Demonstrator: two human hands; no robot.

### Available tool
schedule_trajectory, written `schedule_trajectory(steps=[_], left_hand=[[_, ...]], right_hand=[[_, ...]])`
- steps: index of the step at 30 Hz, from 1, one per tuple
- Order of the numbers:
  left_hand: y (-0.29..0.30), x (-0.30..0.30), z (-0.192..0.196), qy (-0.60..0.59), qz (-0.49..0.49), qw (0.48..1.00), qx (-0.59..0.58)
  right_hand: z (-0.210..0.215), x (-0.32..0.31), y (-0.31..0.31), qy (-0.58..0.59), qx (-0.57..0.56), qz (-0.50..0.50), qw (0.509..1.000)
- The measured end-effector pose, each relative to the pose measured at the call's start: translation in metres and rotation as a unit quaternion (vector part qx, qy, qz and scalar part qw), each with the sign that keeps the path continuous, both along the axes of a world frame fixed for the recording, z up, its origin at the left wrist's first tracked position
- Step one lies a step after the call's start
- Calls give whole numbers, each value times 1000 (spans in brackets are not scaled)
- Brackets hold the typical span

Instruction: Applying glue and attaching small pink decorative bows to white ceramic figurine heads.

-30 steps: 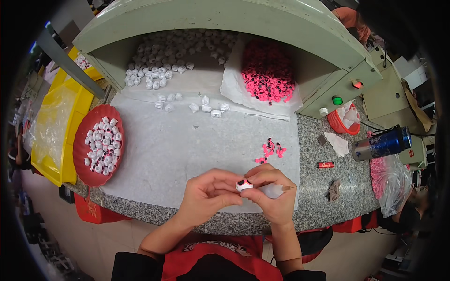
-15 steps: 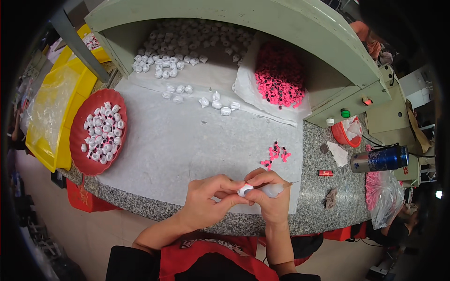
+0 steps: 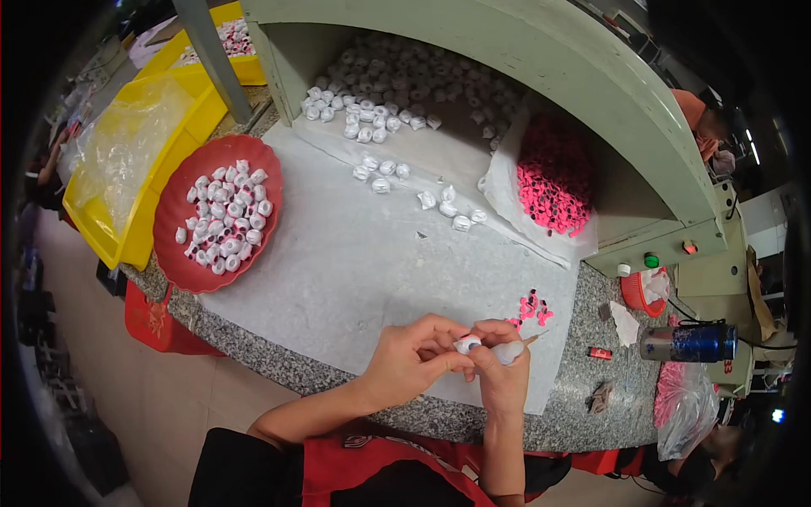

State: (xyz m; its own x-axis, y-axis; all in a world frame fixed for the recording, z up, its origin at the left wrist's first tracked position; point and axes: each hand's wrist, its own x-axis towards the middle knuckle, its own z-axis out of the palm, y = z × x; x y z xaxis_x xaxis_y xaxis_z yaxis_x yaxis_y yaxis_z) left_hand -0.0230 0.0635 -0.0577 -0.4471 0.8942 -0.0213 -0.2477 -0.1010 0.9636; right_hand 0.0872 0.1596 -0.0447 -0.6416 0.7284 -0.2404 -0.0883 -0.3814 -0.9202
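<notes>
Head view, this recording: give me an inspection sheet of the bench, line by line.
Surface: speckled stone bench under a white sheet.
Job's things: small white piece pinched by the left hand; squeeze bottle with thin nozzle in the right hand.
Clutter: red tray of white pieces; loose white pieces; pink pieces in a bag; few pink pieces; blue can lying down.
Hands: both closed, close together.
Cables: dark cable by the can.
Surroundings: yellow bins, green machine housing.
</notes>
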Motion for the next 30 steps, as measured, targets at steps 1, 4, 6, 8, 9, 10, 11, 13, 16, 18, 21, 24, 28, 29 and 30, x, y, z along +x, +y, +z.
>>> schedule_trajectory(steps=[1, 4, 6, 8, 9, 10, 11, 13, 16, 18, 21, 24, 28, 29, 30], left_hand=[[0, -2, 4, 12, 3, 1000, -2], [-6, -4, 0, 19, -3, 1000, 2], [-7, -4, -12, 16, -12, 1000, 11], [-7, -7, -23, -116, 4, 993, -3], [-7, -10, -24, -109, 4, 994, -3], [-8, -17, -24, -81, 22, 996, -31], [-9, -26, -21, -51, 38, 996, -59], [-21, -62, 2, 201, 183, 952, -145], [-47, -138, 10, 380, 411, 819, -124], [-55, -158, 19, 509, 404, 713, -262], [-19, -162, 13, 624, 399, 650, -168], [43, -155, -26, 695, 266, 660, -106], [60, -158, -38, 650, 217, 710, -160], [59, -151, -30, 595, 215, 761, -143], [57, -137, -13, 298, 159, 935, -107]], right_hand=[[-4, 4, 2, -7, 9, 18, 1000], [-7, 1, 2, 33, 35, 48, 998], [-11, -4, 0, -1, 33, 45, 998], [-14, -12, -5, -32, 31, 41, 998], [-14, -18, -9, -96, 37, 13, 995], [-15, -24, -12, -159, 41, -15, 986], [-31, -23, -14, -126, 170, -24, 977], [-31, -18, -8, -102, 259, -66, 958], [-29, 6, 11, -116, 299, -115, 940], [-23, 15, 16, -146, 250, -112, 951], [-13, 10, 8, -120, 248, -95, 957], [-1, 12, -8, -93, 244, -40, 964], [2, 42, -11, -143, 199, -96, 965], [0, 46, -8, -155, 174, -133, 963], [-3, 47, -2, -156, 175, -138, 962]])
